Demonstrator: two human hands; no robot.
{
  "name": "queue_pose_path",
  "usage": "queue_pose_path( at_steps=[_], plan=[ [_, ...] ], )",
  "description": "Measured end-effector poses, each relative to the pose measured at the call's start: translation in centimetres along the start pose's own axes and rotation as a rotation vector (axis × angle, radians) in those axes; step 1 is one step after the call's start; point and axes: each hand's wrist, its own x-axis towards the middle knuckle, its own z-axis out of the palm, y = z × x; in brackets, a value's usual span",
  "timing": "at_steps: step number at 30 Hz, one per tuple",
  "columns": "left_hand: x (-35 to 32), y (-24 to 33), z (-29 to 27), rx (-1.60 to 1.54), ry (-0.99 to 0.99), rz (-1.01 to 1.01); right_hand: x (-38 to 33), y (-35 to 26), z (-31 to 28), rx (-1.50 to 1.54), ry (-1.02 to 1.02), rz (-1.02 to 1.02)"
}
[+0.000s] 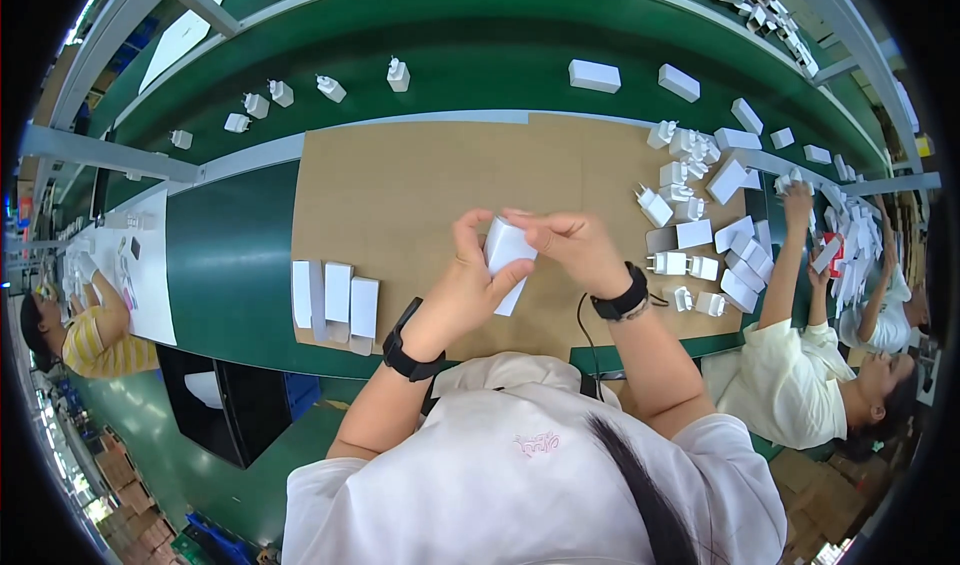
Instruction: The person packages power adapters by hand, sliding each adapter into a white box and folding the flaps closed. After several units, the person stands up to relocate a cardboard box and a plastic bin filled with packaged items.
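Working the top end of the white box seems best done with light pressure and square walls, the left hand grasping its sides inward of the worktop's near edge, the right hand angled in, fingertips at that end, whether pinching I cannot tell.
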Motion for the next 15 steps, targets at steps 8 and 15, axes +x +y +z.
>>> queue_pose_path(
  at_steps=[8, 15],
  plan=[
    [-1.3, -3.5, -1.7, -0.176, 0.130, -0.099, 4.6, 2.3, -0.4, -0.059, -0.148, 0.180],
    [-6.9, -8.9, -10.0, 1.064, 0.484, -0.300, 21.3, 7.8, -9.9, 0.231, 0.604, 0.104]
  ],
)
